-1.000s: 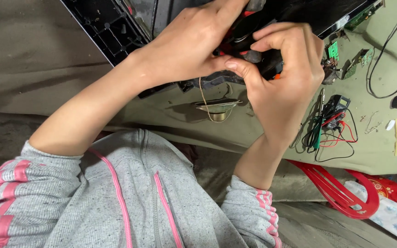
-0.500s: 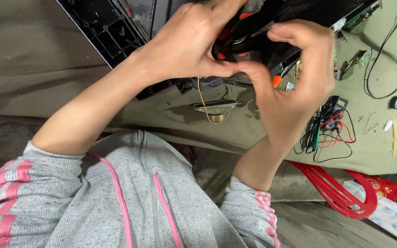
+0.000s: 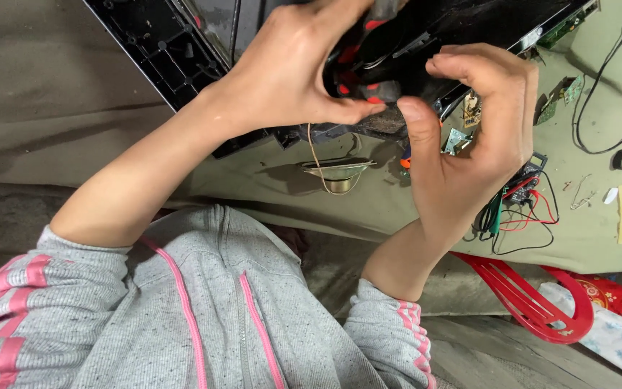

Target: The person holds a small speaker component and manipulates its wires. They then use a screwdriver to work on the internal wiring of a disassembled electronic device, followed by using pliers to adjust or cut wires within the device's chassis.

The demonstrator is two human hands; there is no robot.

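My left hand (image 3: 289, 79) is closed around a tool with a red and black handle (image 3: 363, 54), held against a large black plastic panel (image 3: 160, 43) at the top. My right hand (image 3: 469, 144) hovers just right of the handle. Its fingers are curled and apart, its thumb tip sits close under the handle, and it holds nothing. The tool's tip is hidden behind my hands.
A small gold speaker cone (image 3: 336, 176) with a thin wire lies on the olive cloth (image 3: 52, 122) below the panel. To the right lie green circuit boards (image 3: 563, 90), a tangle of red, green and black wires (image 3: 520, 205) and a black cable (image 3: 599, 108). A red plastic frame (image 3: 534, 295) sits lower right.
My right hand has let go of the tool handle, opened and drawn back to the right. My left hand keeps its grip in the same place.
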